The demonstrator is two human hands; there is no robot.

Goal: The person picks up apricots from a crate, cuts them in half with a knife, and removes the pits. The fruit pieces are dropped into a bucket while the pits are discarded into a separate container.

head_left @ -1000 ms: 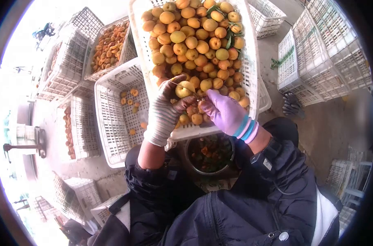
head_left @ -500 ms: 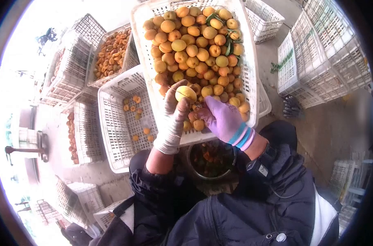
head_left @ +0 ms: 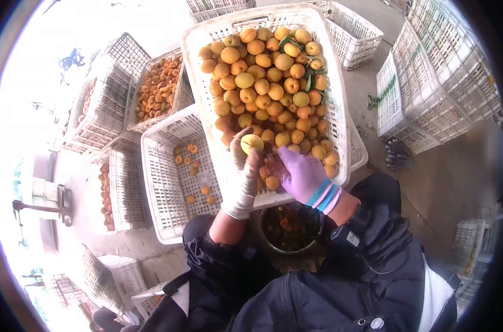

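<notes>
My left hand (head_left: 242, 180), in a whitish glove with darkened fingers, grips a yellow apricot (head_left: 252, 144) between thumb and fingers. A thin dark line runs over the fruit's upper left. Close beside it, my right hand (head_left: 303, 174) wears a purple glove with a blue-striped cuff. Its fingers are closed and pressed together; what they hold, if anything, is hidden. Both hands are over the near end of a white crate (head_left: 340, 127) heaped with whole apricots (head_left: 262, 86), a few green leaves (head_left: 309, 74) among them.
A lower white crate (head_left: 157, 182) at the left holds several apricot pieces (head_left: 206, 190). Below my hands stands a round metal basin (head_left: 287, 249) with dark and orange bits. Crates of orange halves (head_left: 158, 86) stand left, stacked crates (head_left: 428, 77) right. A dark glove (head_left: 397, 154) lies on the floor.
The view has shifted, so crates and hands appear a little lower. The left hand still grips the apricot, and the right stays closed beside it.
</notes>
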